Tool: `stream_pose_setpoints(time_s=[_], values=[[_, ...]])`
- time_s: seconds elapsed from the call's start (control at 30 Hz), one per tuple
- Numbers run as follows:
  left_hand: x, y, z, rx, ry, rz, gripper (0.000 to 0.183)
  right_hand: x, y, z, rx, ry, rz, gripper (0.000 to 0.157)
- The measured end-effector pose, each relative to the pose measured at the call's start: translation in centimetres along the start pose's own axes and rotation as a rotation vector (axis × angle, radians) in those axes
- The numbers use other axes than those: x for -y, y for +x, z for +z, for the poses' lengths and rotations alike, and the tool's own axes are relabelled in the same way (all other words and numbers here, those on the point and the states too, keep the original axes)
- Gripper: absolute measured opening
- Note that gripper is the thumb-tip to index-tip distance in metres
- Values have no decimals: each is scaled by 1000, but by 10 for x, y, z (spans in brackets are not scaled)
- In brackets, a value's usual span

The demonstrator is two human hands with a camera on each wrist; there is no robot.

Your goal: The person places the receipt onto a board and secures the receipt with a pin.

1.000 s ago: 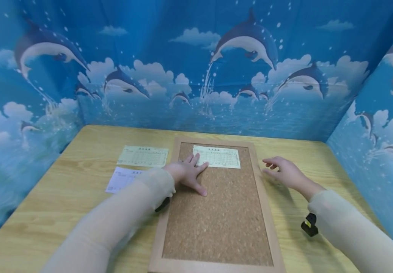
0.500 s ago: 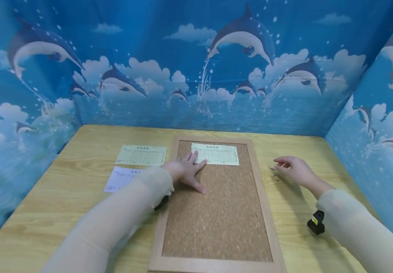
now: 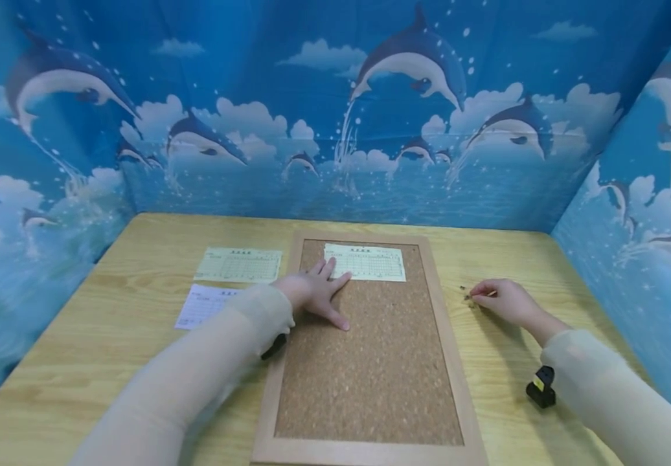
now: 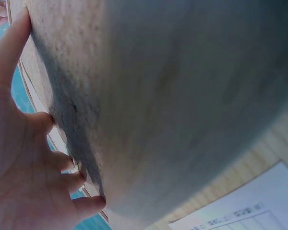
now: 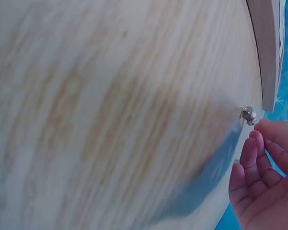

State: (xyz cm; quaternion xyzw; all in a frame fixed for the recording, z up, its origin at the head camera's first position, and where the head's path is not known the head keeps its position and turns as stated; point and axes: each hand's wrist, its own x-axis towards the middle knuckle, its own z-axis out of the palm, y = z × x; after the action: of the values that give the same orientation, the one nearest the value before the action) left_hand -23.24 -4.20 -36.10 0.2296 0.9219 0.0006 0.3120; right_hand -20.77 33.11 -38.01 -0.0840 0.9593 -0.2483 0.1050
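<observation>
My left hand (image 3: 319,298) lies spread on the upper left of the wood-framed cork board (image 3: 376,375). Its fingertips press the left edge of a pale green printed slip (image 3: 373,264) at the top of the board. To the right of the frame, my right hand (image 3: 509,303) is low over the table, thumb and forefinger pinched together at a small cluster of metal thumbtacks (image 5: 248,113). One tack appears to be between those fingertips; in the right wrist view the other fingers curl loosely. The left wrist view shows the left palm and fingers (image 4: 90,206) against the cork.
Left of the board, another green slip (image 3: 239,265) lies flat, with a white printed slip (image 3: 204,305) below it, partly covered by the left sleeve. The wooden table (image 3: 102,336) ends at a blue dolphin-print curtain (image 3: 289,188) behind and at both sides.
My right hand has moved right from the board's edge and down to the thumbtacks, its thumb and forefinger closing together. The left hand stays spread on the slip and board.
</observation>
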Motion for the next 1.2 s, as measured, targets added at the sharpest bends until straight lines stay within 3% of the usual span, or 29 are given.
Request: stream_pose_setpoints(time_s=[0.3, 0.67, 0.93, 1.2], values=[[4, -1, 2, -7, -27, 2, 111, 9, 9, 4, -6, 30, 97, 27], [2, -2, -1, 3, -33, 14, 111, 6, 25, 1, -9, 42, 81, 21], [4, 9, 0, 33, -73, -5, 119, 8, 26, -4, 56, 29, 58, 15], [5, 11, 1, 39, -54, -8, 117, 8, 27, 0, 64, 60, 87, 25]])
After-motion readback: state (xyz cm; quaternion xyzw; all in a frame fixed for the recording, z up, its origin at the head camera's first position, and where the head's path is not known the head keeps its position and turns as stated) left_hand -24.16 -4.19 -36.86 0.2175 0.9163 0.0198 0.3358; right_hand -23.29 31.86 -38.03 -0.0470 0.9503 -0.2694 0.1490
